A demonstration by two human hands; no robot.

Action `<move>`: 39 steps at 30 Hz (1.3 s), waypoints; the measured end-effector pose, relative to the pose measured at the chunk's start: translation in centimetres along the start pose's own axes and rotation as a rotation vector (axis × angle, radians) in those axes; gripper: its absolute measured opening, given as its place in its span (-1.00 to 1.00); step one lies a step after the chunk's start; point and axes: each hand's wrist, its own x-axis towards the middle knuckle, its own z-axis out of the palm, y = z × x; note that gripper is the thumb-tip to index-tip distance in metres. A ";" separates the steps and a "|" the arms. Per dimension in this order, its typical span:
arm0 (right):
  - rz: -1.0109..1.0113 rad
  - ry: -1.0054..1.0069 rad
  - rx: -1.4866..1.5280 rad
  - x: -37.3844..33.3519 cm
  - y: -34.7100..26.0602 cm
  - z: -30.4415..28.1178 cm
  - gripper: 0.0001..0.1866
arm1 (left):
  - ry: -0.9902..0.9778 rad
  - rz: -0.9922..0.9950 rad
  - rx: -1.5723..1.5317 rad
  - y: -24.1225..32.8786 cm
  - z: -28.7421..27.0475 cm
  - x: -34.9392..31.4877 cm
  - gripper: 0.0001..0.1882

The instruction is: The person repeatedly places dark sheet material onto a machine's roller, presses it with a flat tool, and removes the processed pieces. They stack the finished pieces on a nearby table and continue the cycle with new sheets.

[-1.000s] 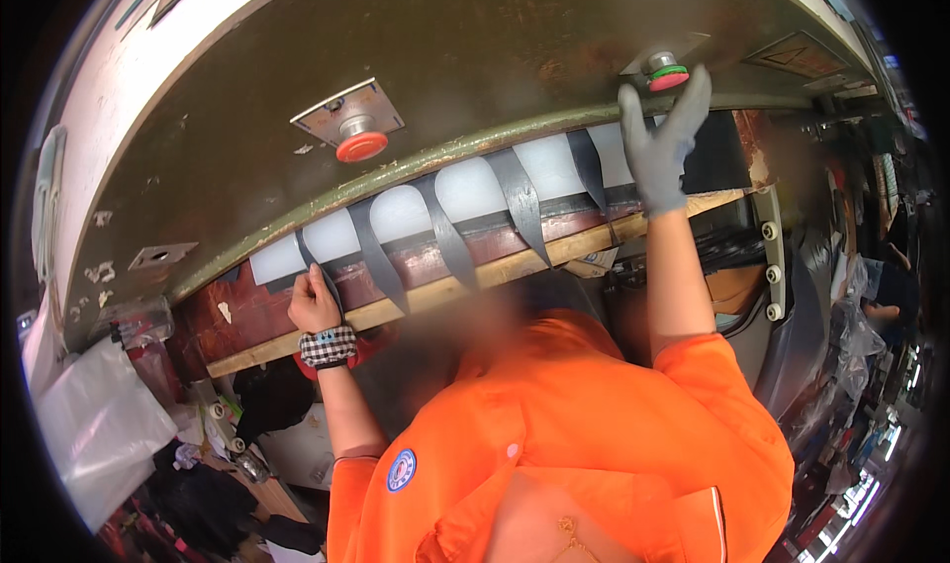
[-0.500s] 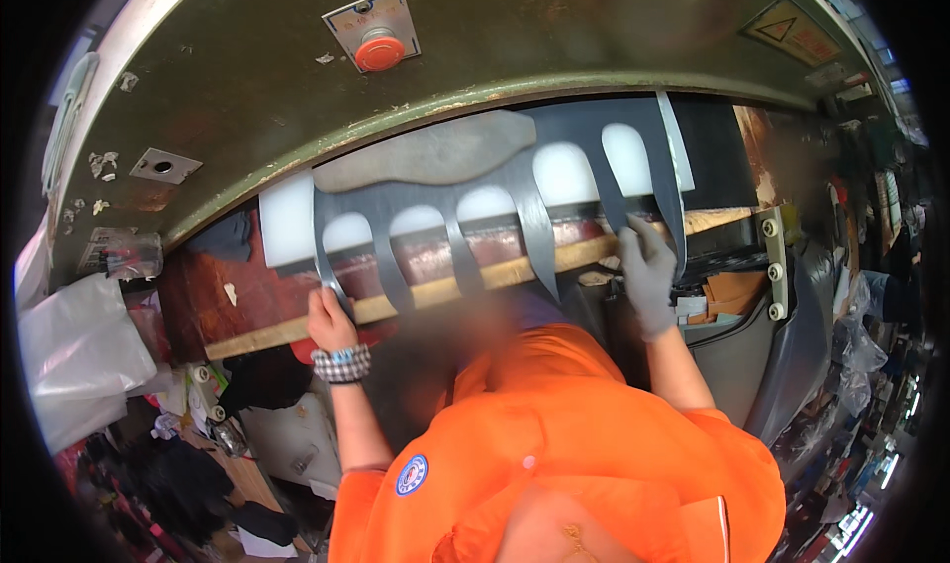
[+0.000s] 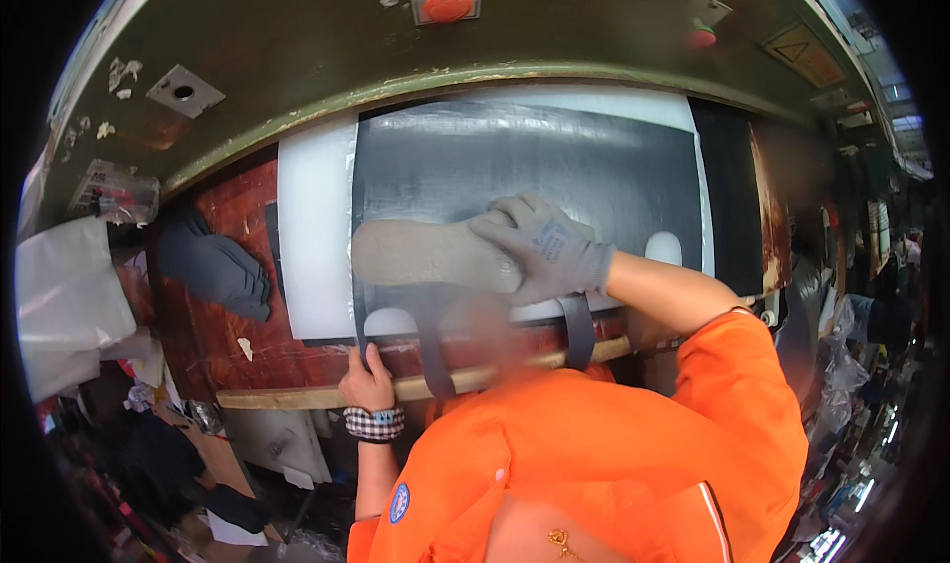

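A dark grey sheet (image 3: 604, 157) lies on a white board, its near edge cut into strips between rounded gaps. On top of it rests a grey, sole-shaped piece (image 3: 411, 251), lying sideways with its rounded end to the left. My right hand (image 3: 544, 246), in a grey glove, grips the right part of that piece, fingers over its far edge, and covers its right end. Bare, with a checked band at the wrist, my left hand (image 3: 367, 380) pinches the leftmost strip of the sheet at the board's near edge.
Several dark cut pieces (image 3: 213, 261) lie stacked on the red surface at the left. A wooden strip (image 3: 287, 398) runs along the near edge. Above the far side hangs a green machine beam (image 3: 327, 58) with a red push button (image 3: 448, 5). Clear plastic bags (image 3: 69, 286) hang far left.
My right hand has left the right-hand strip and moved left onto the sole-shaped piece, which now lies nearer me. The sheet has shifted toward me, showing more uncut area; my left hand is slightly lower.
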 end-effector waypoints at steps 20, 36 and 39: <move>0.286 0.662 -0.050 -3.0 11.2 -1.0 0.05 | 0.137 0.141 0.103 0.1 0.8 0.5 -0.67; 0.599 1.301 -0.392 2.7 21.5 -10.3 0.14 | 0.248 0.174 0.118 6.4 1.0 18.7 -0.55; 0.597 1.173 -0.336 -0.1 21.6 -9.4 0.09 | 0.100 0.030 0.029 7.1 0.3 18.9 -0.54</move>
